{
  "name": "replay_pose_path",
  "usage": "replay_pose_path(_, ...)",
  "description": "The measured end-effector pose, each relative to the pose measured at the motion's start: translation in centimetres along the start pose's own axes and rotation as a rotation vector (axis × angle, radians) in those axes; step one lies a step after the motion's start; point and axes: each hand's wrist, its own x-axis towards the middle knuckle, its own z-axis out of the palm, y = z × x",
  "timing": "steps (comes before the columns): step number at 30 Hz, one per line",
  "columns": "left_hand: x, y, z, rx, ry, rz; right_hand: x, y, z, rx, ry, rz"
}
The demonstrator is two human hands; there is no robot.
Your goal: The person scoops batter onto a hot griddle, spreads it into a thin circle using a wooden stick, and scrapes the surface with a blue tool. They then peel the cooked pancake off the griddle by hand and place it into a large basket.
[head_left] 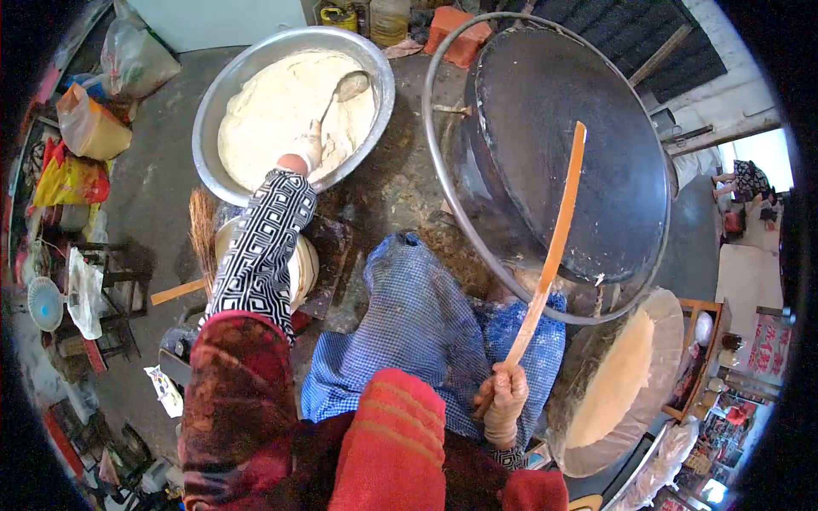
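My left hand (313, 152) is closed around the handle of a metal ladle (351, 86), whose bowl rests in pale batter. That batter (273, 102) fills much of a wide metal basin (205, 128) at the upper left. Low at the right, my right hand (503, 399) grips one end of a long, thin wooden spatula (558, 230). The spatula points up and away from me, its far end over a large round black griddle (579, 170). A metal ring (432, 128) surrounds the griddle.
Right of my knees, a thin round pancake (613, 387) lies on a round, plastic-covered tray (562, 426). A straw brush (203, 226) and a pale bucket (305, 272) stand below the basin. Bags and a yellow bucket (98, 132) sit at the left. Another person (751, 180) is at far right.
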Motion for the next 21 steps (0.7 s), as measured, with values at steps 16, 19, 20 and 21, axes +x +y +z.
replay_pose_path(16,-16.8,-0.4,0.3,-1.520,-0.504,-0.329,-1.8,0.5,-0.5,0.031,-0.089,-0.165)
replay_pose_path(19,-16.1,0.5,4.3,-2.172,-0.930,-0.395,-2.7,-0.9,0.3,0.065,-0.109,-0.228)
replay_pose_path(20,-16.5,1.3,5.1,-2.324,-1.091,-0.282,-2.7,-1.1,0.2,0.070,-0.157,-0.252)
replay_pose_path(21,-17.6,1.9,4.8,-2.314,-1.022,-0.348,-2.5,-0.7,0.2,0.172,-0.192,-0.155)
